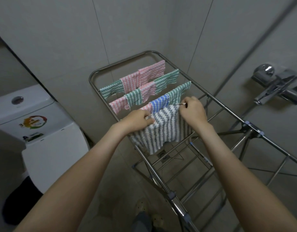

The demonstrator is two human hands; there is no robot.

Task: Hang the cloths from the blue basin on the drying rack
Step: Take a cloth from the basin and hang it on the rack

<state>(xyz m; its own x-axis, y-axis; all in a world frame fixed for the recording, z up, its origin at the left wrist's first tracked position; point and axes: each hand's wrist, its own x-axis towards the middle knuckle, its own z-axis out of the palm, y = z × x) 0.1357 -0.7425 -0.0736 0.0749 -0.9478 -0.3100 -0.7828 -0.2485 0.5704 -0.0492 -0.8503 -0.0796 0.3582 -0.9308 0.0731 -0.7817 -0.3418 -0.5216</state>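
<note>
Grey-and-white striped cloth (162, 129), draped over a near rail of the steel drying rack (151, 51), lower edge hanging below the bars. Pinched at its two upper corners: left hand (138, 119) grasping the left corner, thumb lying along the fabric; right hand (192, 110) grasping the right corner, fingers curled round a small loop or tag there. Spread taut between both hands, bare forearms reaching in from the lower edge of view. Just beyond, on the farther rails, rows of hung pieces: pink cloths (152, 71), green cloths (168, 77), one blue cloth (159, 102) touching the grey one's top edge. Beneath the rack, tiled floor with a drain (162, 156). To the left, white toilet cistern (35, 114) bearing a round sticker; to the right, chrome tap (276, 86) on the grey tiled wall (127, 22).
</note>
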